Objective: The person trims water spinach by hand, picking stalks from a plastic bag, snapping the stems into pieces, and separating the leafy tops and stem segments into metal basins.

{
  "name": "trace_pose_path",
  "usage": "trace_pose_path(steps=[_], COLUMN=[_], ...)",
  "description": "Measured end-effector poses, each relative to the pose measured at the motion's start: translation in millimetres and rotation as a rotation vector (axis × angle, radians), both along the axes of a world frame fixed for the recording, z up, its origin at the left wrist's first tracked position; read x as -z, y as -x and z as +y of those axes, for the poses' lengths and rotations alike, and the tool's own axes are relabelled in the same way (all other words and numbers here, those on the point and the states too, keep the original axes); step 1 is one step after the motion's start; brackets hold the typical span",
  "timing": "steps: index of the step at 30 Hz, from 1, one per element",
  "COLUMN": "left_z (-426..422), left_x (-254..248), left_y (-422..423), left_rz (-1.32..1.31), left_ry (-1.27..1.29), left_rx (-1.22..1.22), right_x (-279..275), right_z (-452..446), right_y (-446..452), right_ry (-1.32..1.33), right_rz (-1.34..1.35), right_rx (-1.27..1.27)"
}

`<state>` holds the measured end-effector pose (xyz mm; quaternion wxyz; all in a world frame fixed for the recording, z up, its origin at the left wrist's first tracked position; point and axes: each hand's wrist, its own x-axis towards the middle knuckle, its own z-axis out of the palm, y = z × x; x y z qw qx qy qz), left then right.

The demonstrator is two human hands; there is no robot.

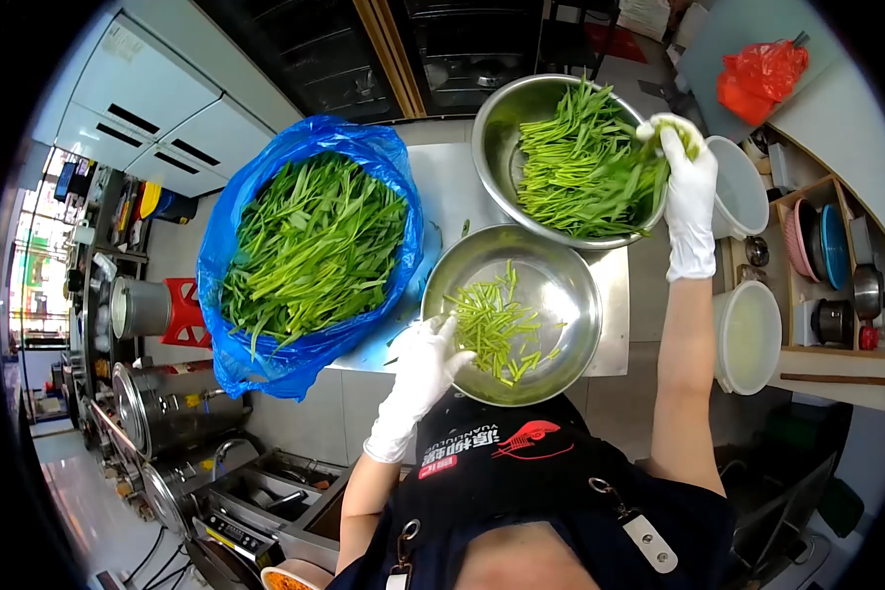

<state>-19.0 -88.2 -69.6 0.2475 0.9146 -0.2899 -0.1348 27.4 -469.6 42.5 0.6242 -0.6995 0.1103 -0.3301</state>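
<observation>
My right hand [686, 182], in a white glove, is closed around leafy tips of water spinach at the right rim of the upper steel bowl [495, 162]. A pile of water spinach [575, 167] lies in that bowl, stems to the left. My left hand [428, 359], also gloved, is at the left rim of the lower steel bowl [570, 334], thumb and fingers apart. Beside its fingers, short cut stem pieces [497, 324] lie on the bowl's bottom. Left of both bowls, a blue plastic bag [216, 339] stands open, full of uncut water spinach [315, 246].
The bowls and bag rest on a metal table [610, 324]. White buckets [747, 339] stand to the right, near a shelf with pans [831, 246]. A red stool [184, 313] and large steel pots [177, 408] are at the left. A red bag [762, 79] lies at upper right.
</observation>
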Motion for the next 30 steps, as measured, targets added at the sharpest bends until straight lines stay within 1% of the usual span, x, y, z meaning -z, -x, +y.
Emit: trace_pose_path(steps=[1,3,4,7,8,9,11,12,15,17,18,20,21,23,26,28,30], left_z=[4.1,10.3,8.3,13.1,18.5,24.3,37.3,48.3,80.1,103.6,113.2,129.1,137.9,154.2,170.4,171.2,169.7], left_x=[0.9,3.7,-3.2,-13.5,-11.6,-18.4,-35.6,-40.0,-63.2,-76.8,-86.7,-100.8,-102.7,-95.8,-70.2,-61.1,-56.1], left_y=[-1.0,-2.0,-1.3,0.9,5.1,4.0,3.7,2.3,-10.6,-28.5,-38.6,-64.1,-78.0,-106.4,-140.7,-150.4,-154.5], left_rz=[-0.046,-0.14,-0.136,-0.037,-0.123,-0.143,-0.216,-0.269,-0.475,-0.713,-0.739,-0.888,-0.868,-0.816,-0.842,-0.826,-0.806], left_ry=[0.01,0.029,0.044,0.077,0.144,0.176,0.184,0.189,0.228,0.171,0.176,0.048,-0.017,-0.267,-0.498,-0.606,-0.691], left_rx=[0.018,0.049,0.025,-0.055,-0.104,-0.112,-0.178,-0.219,-0.326,-0.403,-0.453,-0.483,-0.461,-0.372,-0.285,-0.268,-0.244], right_x=[-5.3,4.8,17.9,97.8,148.3,188.1,211.6,209.4,174.6,156.4,146.9,131.8,126.5,118.1,108.9,97.4,97.7], right_z=[-3.0,-18.5,-22.9,-26.8,-26.4,-27.7,-19.8,-11.5,0.4,0.1,2.4,7.2,10.0,16.2,21.5,27.0,25.8], right_y=[-8.5,-34.0,-47.2,-76.9,-82.3,-84.7,-73.7,-70.5,-65.9,-64.2,-61.7,-55.7,-53.5,-49.5,-40.2,-31.5,-24.6], right_ry=[0.058,0.618,0.783,1.194,1.12,1.051,1.207,1.205,1.151,1.126,1.136,1.109,1.136,1.186,1.205,1.211,1.172], right_rz=[-0.027,-0.055,-0.017,0.22,0.257,0.291,0.48,0.507,0.64,0.727,0.717,0.676,0.652,0.603,0.479,0.375,0.379], right_rx=[-0.007,0.051,0.086,0.128,0.051,-0.034,-0.291,-0.298,-0.369,-0.436,-0.432,-0.421,-0.397,-0.345,-0.299,-0.273,-0.269])
